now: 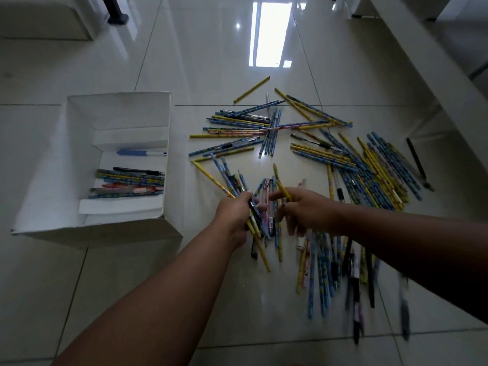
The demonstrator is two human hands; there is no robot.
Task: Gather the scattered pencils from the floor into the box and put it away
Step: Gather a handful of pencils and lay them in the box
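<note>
Bare floor (179, 165) separates the box (169, 120) from the pencils (343, 159).

One box (100, 236), one left hand (235, 215), one right hand (309, 210), pencils (375, 167) past counting

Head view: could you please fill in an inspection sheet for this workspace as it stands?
Surface: glossy pale tiled floor, with glare from a window reflection.
Job's things: white box open, a few pencils and pens lying inside; many scattered pencils on the floor to its right.
Clutter: pens mixed in, such as a black pen at the far right.
Grippers: left hand grips a bundle of pencils; right hand pinches a yellow pencil beside it.
Cables: nothing seen.
Surroundings: white furniture at right; black leg at top left.
</note>
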